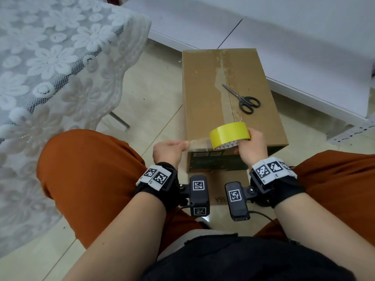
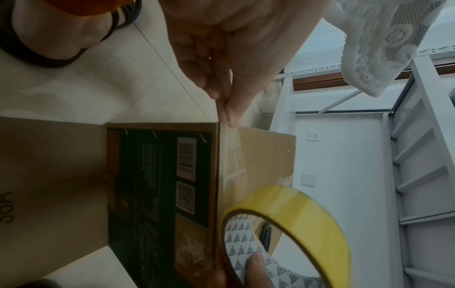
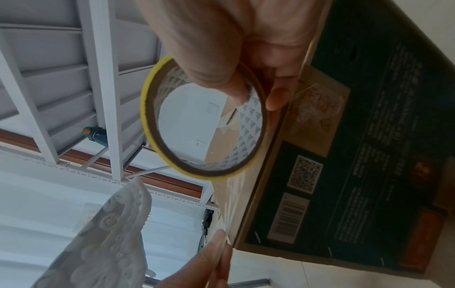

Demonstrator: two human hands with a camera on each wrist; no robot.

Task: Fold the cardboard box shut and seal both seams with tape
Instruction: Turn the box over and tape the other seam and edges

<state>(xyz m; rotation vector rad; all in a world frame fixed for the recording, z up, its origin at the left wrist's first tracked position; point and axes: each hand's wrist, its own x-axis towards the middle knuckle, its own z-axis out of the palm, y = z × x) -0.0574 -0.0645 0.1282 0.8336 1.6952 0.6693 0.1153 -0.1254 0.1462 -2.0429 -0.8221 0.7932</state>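
The cardboard box [image 1: 233,102] lies on the floor [image 1: 158,94] at twelve o'clock from the person, top flaps folded shut, its centre seam [image 1: 228,92] running from six to twelve. That seam appears to carry clear tape already. Black scissors [image 1: 242,99] rest on the top, just at three o'clock of the seam.

The right hand [image 1: 252,147] has its grip clamped on the yellow tape roll [image 1: 229,135], thumb inside the core, above the box's near edge. The left hand [image 1: 169,152] pinches the free tape end [image 1: 197,143] at nine o'clock of the roll, so the drawn strip lies nine to three, along the near edge.

Judging by this, the strip is meant for the near end, where a flap [image 1: 221,189] seems to lie open on the floor. The box's near edge is directly below the strip, equally near both hands.
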